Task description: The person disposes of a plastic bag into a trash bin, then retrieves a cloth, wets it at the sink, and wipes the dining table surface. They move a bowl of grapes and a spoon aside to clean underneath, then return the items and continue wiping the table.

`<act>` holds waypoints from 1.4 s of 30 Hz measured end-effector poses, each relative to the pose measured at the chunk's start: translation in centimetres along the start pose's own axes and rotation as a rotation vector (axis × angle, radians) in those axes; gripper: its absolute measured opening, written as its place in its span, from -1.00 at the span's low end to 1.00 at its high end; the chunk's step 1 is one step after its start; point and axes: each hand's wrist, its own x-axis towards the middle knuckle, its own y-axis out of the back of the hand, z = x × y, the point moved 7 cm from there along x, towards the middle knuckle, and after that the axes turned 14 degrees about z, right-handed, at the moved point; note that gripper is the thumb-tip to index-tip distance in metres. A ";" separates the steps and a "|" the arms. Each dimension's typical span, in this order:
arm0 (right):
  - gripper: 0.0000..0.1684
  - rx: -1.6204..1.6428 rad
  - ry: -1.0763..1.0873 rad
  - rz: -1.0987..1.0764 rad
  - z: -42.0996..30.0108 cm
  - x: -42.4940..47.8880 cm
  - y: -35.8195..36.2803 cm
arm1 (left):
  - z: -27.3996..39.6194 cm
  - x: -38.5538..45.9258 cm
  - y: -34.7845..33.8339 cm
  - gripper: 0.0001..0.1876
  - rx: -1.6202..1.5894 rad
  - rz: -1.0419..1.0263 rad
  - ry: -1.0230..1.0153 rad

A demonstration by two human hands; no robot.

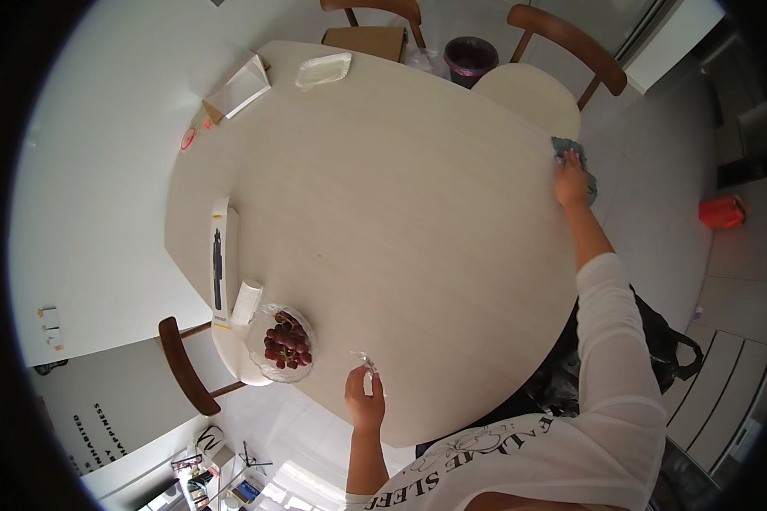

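My right hand [571, 184] presses a grey-green cloth [562, 146] at the right edge of the pale table [409, 191]; part of the cloth hangs over the edge. Near the table's front, my left hand [365, 402] pinches a crumpled piece of clear plastic [366, 361] between thumb and fingers. To its left is a clear, scalloped bowl [256, 350], with a bunch of red grapes [287, 342] inside. A tiny yellow speck [319, 255] lies on the tabletop between the bowl and the table's middle.
A long white box [224, 262] and a small white packet [248, 301] lie at the left. Farther back are an open box [238, 92], a red ring-shaped item [188, 138] and a pale tray [323, 70]. Wooden chairs [569, 45] and a lined bin [470, 57] stand beyond the table.
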 end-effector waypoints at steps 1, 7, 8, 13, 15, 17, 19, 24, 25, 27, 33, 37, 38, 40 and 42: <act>-0.47 -0.038 0.028 0.009 -0.4 0.0 -0.4 | 0.1 0.0 -0.1 -0.81 0.003 -0.010 -0.010; -0.48 0.052 0.240 -0.110 -6.0 -6.4 2.1 | 1.2 0.3 -0.7 -0.82 -0.009 0.008 -0.013; -0.48 0.053 0.281 -0.110 -6.1 -6.7 2.4 | 1.4 0.4 -0.7 -0.82 -0.003 0.011 -0.027; -0.46 -0.012 0.078 -0.010 -2.3 -0.9 1.0 | 1.2 0.6 -0.5 -0.83 0.009 -0.007 -0.038; -0.46 -0.048 0.058 -0.024 -1.8 -0.7 0.6 | 0.9 0.5 -0.1 -0.84 0.022 -0.003 -0.035; -0.48 -0.067 0.123 -0.028 -1.8 -2.3 0.3 | 0.1 0.1 0.4 -0.84 0.024 -0.006 0.001; -0.48 -0.066 0.171 -0.058 -3.2 -4.7 1.7 | -0.1 -0.4 0.2 -0.84 0.015 0.009 0.020; -0.47 -0.074 0.147 0.002 -2.4 -1.6 1.9 | 1.0 0.2 -0.5 -0.84 0.002 -0.015 -0.021; -0.47 -0.094 0.122 0.008 -2.1 -0.8 1.4 | 1.0 0.3 -0.5 -0.84 0.008 -0.011 -0.016; -0.47 -0.104 0.135 0.004 -1.6 -1.4 0.7 | 0.9 0.2 -0.4 -0.84 0.025 -0.004 -0.004; -0.48 -0.074 0.239 -0.031 -2.2 -4.9 2.3 | 0.2 -0.8 -0.3 -0.82 0.010 -0.023 -0.031; -0.50 -0.084 0.152 0.038 -2.7 -1.1 1.3 | 0.2 -0.1 -0.2 -0.83 0.016 -0.022 0.000; -0.52 -0.094 0.128 0.057 -2.6 -0.9 1.1 | 0.3 -0.1 -0.2 -0.83 0.016 -0.015 0.013; -0.52 -0.060 0.165 0.036 -2.8 -1.8 0.9 | -0.1 -0.2 0.2 -0.83 0.023 -0.006 0.020; -0.53 -0.044 0.195 0.031 -2.9 -2.7 1.1 | -0.8 -0.9 0.5 -0.83 0.030 -0.011 0.006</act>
